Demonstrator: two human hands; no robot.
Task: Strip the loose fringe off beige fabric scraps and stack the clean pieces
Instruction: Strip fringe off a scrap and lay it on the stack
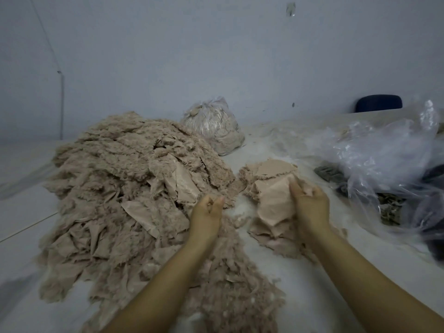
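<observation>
Beige fabric scrap is sitting in the right hand, thumb and curled fingers gripping its right edge, held just above the small stack of clean pieces. Left hand is hovering just left of it, fingers curled together; whether they are pinching any fringe, cannot tell. Both forearms are reaching forward over loose fringe. Big heap of frayed scraps is lying left on the pale table; a filled plastic bag behind, crumpled clear plastic right, a plain wall beyond.
</observation>
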